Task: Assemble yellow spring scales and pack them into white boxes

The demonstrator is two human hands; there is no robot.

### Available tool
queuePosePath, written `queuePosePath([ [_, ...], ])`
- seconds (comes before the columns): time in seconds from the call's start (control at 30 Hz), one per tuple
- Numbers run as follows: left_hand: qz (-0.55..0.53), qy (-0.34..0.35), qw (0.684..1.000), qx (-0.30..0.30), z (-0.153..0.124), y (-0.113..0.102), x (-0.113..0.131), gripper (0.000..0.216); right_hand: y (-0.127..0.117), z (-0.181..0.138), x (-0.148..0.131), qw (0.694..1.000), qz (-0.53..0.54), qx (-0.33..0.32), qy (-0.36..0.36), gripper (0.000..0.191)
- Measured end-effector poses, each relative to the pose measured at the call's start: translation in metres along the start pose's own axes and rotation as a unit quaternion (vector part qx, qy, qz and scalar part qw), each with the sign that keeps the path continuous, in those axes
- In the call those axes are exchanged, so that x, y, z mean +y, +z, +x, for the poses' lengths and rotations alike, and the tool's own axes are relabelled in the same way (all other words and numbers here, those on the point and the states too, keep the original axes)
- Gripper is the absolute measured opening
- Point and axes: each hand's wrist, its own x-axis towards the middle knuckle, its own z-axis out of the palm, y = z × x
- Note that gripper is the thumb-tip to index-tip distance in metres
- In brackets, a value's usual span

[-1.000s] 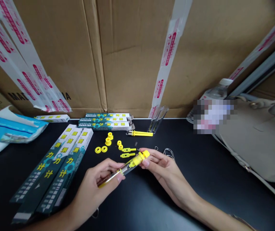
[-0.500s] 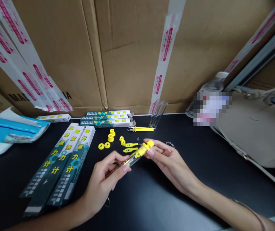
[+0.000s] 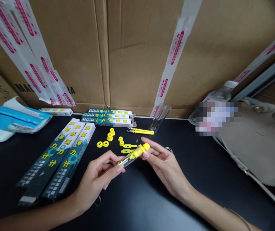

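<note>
My left hand [image 3: 95, 178] is closed around a clear plastic tube [image 3: 128, 159] of a spring scale, tilted up to the right. A yellow cap [image 3: 145, 148] sits at the tube's upper end, with a yellow part and a metal rod or spring showing inside. Thumb and fingers of my right hand [image 3: 165, 163] grip this cap. A metal ring [image 3: 98, 201] hangs below my left hand. Just beyond the hands lie flat yellow slotted pieces [image 3: 129, 151], small yellow rings [image 3: 121, 141], yellow flanged caps [image 3: 110, 137] and tiny springs [image 3: 137, 141].
Three long printed boxes [image 3: 57, 157] lie at left, more boxes [image 3: 108, 117] at the back. A yellow spring-scale core [image 3: 142, 131] lies near clear tubes [image 3: 160, 118]. A bottle [image 3: 221, 93] and a beige bag [image 3: 255, 141] are at right, a blue packet [image 3: 19, 118] at left.
The yellow cap now sits closer against the tube's end, with the yellow part further inside. Both hands have shifted slightly left in view, and the camera has turned a little.
</note>
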Motion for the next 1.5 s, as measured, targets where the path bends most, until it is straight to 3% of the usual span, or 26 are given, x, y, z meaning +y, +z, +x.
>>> queuePosePath([
  [0.2, 0.005, -0.004, 1.0, 0.0, 0.001, -0.001, 0.0, 0.026, 0.001, 0.002, 0.006, 1.0, 0.003, 0.022, -0.011, 0.021],
  [0.33, 0.006, -0.003, 1.0, -0.002, 0.001, -0.001, 0.0, 0.025, 0.001, 0.0, 0.006, 1.0, 0.006, 0.023, -0.014, 0.023],
  [0.5, 0.003, 0.003, 1.0, -0.002, 0.001, 0.0, -0.003, 0.025, -0.001, -0.002, 0.005, 1.0, 0.009, 0.024, -0.004, 0.045],
  [0.73, -0.001, 0.016, 1.0, 0.006, 0.004, 0.002, -0.008, 0.029, -0.002, -0.007, 0.008, 0.999, 0.019, 0.024, -0.021, 0.021],
  [0.93, -0.003, 0.022, 1.0, 0.008, 0.006, 0.001, -0.013, 0.034, -0.002, -0.004, 0.009, 0.999, 0.028, 0.014, -0.032, 0.017],
  [1.13, 0.009, 0.011, 1.0, 0.008, 0.007, 0.001, -0.009, 0.036, -0.003, -0.004, 0.005, 0.999, 0.044, -0.001, -0.008, 0.046],
  [1.5, 0.011, 0.005, 0.999, 0.039, -0.001, 0.006, -0.001, 0.031, -0.002, -0.007, 0.001, 0.999, 0.028, -0.007, -0.023, 0.017],
])
